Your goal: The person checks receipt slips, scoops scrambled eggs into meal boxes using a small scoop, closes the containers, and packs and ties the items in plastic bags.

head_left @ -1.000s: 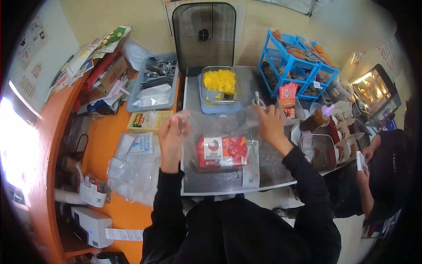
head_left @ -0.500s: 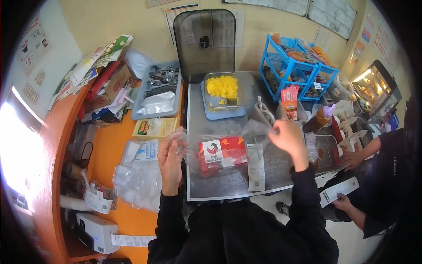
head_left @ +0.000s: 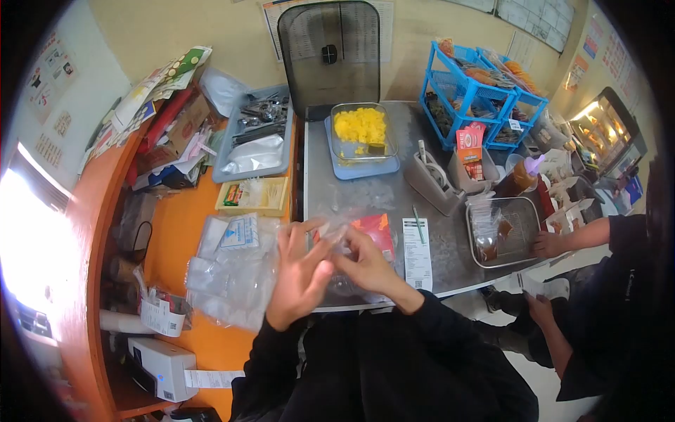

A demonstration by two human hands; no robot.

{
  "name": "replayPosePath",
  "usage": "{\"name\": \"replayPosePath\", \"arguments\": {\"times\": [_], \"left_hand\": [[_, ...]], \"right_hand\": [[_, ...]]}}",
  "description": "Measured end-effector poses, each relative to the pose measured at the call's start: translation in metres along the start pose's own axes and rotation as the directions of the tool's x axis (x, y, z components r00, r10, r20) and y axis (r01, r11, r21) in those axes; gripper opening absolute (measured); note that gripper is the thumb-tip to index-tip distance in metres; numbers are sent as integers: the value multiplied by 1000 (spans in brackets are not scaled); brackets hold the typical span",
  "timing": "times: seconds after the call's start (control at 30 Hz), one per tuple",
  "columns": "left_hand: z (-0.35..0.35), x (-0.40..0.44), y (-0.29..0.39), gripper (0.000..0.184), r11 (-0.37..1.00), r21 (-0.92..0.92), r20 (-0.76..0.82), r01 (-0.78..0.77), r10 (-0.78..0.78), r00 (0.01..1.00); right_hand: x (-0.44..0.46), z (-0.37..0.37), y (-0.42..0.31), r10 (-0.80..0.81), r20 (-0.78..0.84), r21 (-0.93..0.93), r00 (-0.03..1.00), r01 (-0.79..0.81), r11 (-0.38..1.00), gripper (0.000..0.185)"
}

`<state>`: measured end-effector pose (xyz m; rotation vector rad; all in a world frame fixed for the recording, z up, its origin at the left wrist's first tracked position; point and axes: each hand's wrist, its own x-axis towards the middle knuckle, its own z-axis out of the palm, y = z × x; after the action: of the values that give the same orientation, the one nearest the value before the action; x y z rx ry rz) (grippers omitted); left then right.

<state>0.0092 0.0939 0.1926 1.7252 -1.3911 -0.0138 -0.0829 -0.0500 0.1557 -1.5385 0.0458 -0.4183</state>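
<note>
Both my hands meet over the front of the metal table at a clear plastic bag (head_left: 336,229) around a red food box (head_left: 376,232). My right hand (head_left: 376,266) pinches the gathered plastic between thumb and fingers. Bent around the bag's top, my left hand (head_left: 301,278) has its fingers partly spread, with plastic at the fingertips. Much of the box is hidden beneath my hands. A printed receipt (head_left: 418,257) lies flat just right of the box, with a thin pen-like stick (head_left: 419,224) across its upper end.
Farther back, a glass container of yellow food (head_left: 358,133) stands on a blue lid. Blue racks (head_left: 460,98) hold packets at back right. A wire-mesh tray (head_left: 503,232) sits by a co-worker's hand (head_left: 550,245). Plastic bags (head_left: 235,281) and a cutlery tray (head_left: 253,133) are left.
My hands have come together over the red box, gathering the bag's plastic between them. The co-worker's hand with a receipt has lowered, and the view has shifted slightly.
</note>
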Motion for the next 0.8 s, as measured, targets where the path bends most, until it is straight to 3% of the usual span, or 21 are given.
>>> {"name": "replayPosePath", "arguments": {"times": [0.03,0.07,0.1,0.13,0.2,0.27,0.3,0.33,0.4,0.43,0.47,0.53,0.57,0.67,0.77,0.8], "left_hand": [[-18,-3,-21,53,995,-84,34,-61,64,997],[-26,-2,-39,56,979,-169,62,-118,130,990],[-19,5,-57,59,914,-386,-12,-127,132,991],[-11,13,-79,63,801,-581,-84,-143,115,990],[11,29,-86,69,642,-767,-48,-15,-35,998],[67,29,-85,70,234,-930,303,284,47,952],[74,20,-84,67,124,-902,429,413,156,890],[82,11,-84,64,46,-834,542,550,259,800],[39,5,-15,56,386,-655,720,649,57,692],[33,3,-3,55,472,-562,788,679,57,613],[37,0,2,53,519,-526,824,674,115,555],[47,-4,8,51,561,-529,833,637,200,515],[51,-7,9,50,572,-537,829,620,221,514],[58,-11,5,46,577,-566,803,589,222,553],[64,-10,-6,43,577,-592,776,563,217,593],[66,-7,-11,42,576,-606,760,549,217,612]], "right_hand": [[-3,-5,-13,121,62,-1,991,-121,993,23],[-7,-8,-23,207,123,164,971,-226,960,23],[-11,-11,-36,214,161,192,963,-243,951,24],[-15,-12,-50,221,200,220,955,-264,939,25],[-22,-11,-78,226,305,218,925,-298,929,28],[-29,-8,-98,265,426,212,865,-381,900,31],[-30,-10,-107,254,472,193,844,-380,904,30],[-27,-9,-111,210,394,169,895,-295,940,32],[-14,-28,-130,383,448,-133,808,-364,922,39],[-10,-34,-137,473,456,-285,754,-380,880,44],[-8,-23,-139,334,393,-286,857,-231,930,55],[5,-3,-119,104,471,-472,876,150,869,54],[13,7,-108,-8,536,-534,844,346,772,54],[13,41,-77,-248,615,-403,748,569,717,54],[25,51,-61,-192,682,-275,706,490,827,51],[35,46,-70,-43,744,-309,666,400,863,53]]}}
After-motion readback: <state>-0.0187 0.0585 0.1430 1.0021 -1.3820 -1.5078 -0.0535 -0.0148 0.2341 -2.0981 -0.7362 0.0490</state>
